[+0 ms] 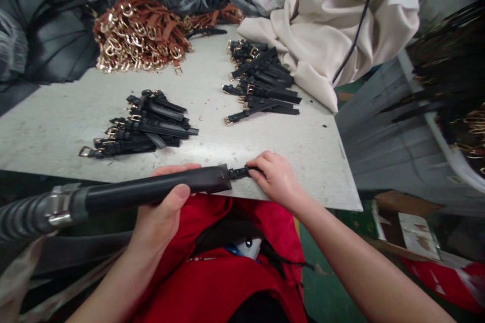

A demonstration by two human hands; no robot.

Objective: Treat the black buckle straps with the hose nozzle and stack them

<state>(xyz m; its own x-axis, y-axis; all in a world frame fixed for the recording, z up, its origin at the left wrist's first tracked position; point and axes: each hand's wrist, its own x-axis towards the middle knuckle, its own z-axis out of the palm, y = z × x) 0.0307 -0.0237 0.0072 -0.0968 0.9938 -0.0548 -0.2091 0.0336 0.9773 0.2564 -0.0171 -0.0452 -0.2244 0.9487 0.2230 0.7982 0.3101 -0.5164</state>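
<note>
My left hand (166,212) is wrapped round a black hose nozzle (151,189), whose flattened mouth points right. A metal clamp joins the nozzle to a ribbed hose (22,214) at the left edge. Just outside that mouth is a short black buckle strap (238,173), pinched in the fingers of my right hand (275,176). Part of the strap is hidden by those fingers. Behind my left hand lies a pile of black buckle straps (151,123). Another pile of black straps (261,81) lies farther back to the right.
Brown straps with gold buckles (140,35) are heaped at the back of the white table (212,146). Cream cloth (303,30) drapes over the back right corner. A grey bin (390,106) stands right of the table, with an open cardboard box (405,222) below.
</note>
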